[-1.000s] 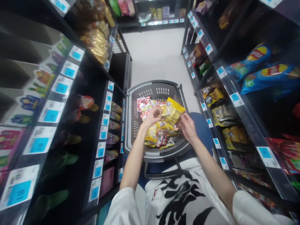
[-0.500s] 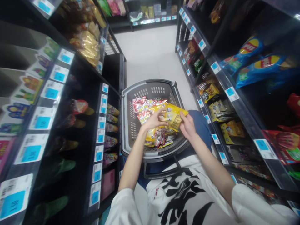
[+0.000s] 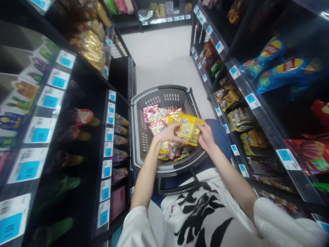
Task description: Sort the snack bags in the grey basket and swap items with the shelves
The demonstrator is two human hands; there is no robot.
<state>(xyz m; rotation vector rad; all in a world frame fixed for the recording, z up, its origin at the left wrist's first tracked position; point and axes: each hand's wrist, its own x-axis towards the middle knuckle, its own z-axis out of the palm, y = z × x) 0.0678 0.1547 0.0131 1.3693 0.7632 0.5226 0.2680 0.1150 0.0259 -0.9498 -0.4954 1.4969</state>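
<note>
A yellow snack packet [image 3: 189, 130] is held over the shopping basket, its printed face turned up. My right hand [image 3: 205, 135] pinches the packet's right edge between thumb and fingers. At the packet's left side, my left hand [image 3: 168, 133] curves its thumb and fingers around the edge; the fingertips are partly hidden. The grey shopping basket [image 3: 137, 137] contains red-and-white packets [image 3: 155, 125] at the left and more yellow packets [image 3: 164, 148] below my left hand. A pinkish packet [image 3: 174, 150] lies among them.
Dark shelves with price tags [image 3: 40, 129] line the left side, bearing cone-shaped packs [image 3: 120, 155]. On the right shelves are blue chip bags [image 3: 284, 73], red bags [image 3: 312, 152] and yellow packets [image 3: 253, 141]. Pale floor [image 3: 164, 51] runs ahead to another shelf.
The yellow packet has turned slightly, so more of its face shows toward me. Both hands keep nearly the same places. The whole view has shifted a little.
</note>
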